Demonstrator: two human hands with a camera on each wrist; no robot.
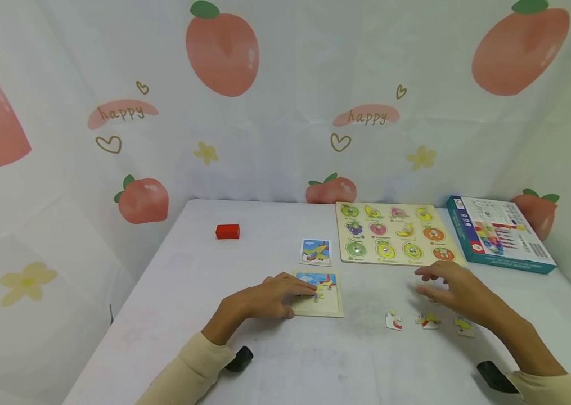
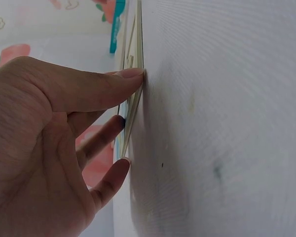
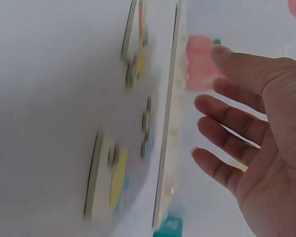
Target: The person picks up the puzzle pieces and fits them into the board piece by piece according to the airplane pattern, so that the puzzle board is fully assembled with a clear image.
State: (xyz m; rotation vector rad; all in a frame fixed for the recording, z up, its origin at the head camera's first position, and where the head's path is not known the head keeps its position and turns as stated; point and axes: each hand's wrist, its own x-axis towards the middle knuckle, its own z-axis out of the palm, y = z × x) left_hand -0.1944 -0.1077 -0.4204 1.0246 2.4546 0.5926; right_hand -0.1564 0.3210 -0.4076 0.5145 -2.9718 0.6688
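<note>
My left hand rests on a small wooden jigsaw board, fingers reaching over its left side. In the left wrist view the thumb touches the edge of that board. Some picture pieces sit in its upper part; the lower right is bare wood. My right hand hovers with parted, relaxed fingers and holds nothing. Below it lie loose jigsaw pieces: a red-and-white one, a yellow-and-red one and a yellow-and-blue one. Another small piece is partly hidden by the hand in the head view.
Just behind the board lies an airplane picture card. A wooden fruit puzzle stands at the back right beside a teal-edged box. One red block sits at the back left of the white table.
</note>
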